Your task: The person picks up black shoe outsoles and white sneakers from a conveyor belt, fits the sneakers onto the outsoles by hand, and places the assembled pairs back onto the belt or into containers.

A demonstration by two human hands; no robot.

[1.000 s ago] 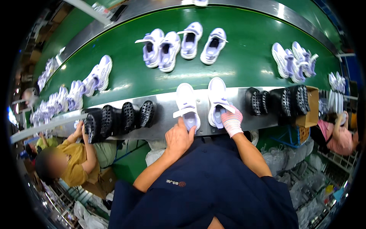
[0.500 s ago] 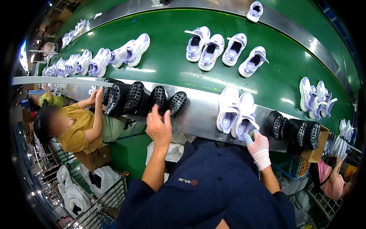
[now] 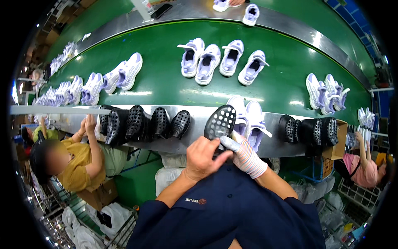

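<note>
Both hands hold one black perforated insole (image 3: 220,122) upright over the steel ledge (image 3: 174,143). My bare left hand (image 3: 202,157) grips its lower end. My right hand (image 3: 242,153), in a striped white glove, pinches the same end from the right. Just behind the insole lie two white and lilac shoes (image 3: 248,120) on the ledge. A row of black insoles (image 3: 143,122) leans on the ledge to the left, and another stack of black insoles (image 3: 309,129) stands to the right.
A green conveyor belt (image 3: 166,89) carries several white and lilac shoe pairs (image 3: 224,60). A seated person in a yellow top (image 3: 78,164) works at the ledge on the left; another person in pink (image 3: 365,170) sits at the right by a cardboard box (image 3: 333,151).
My left hand went to the insole row on the left, took one black insole and brought it to the middle. My right hand left the shoes and now grips it too.
</note>
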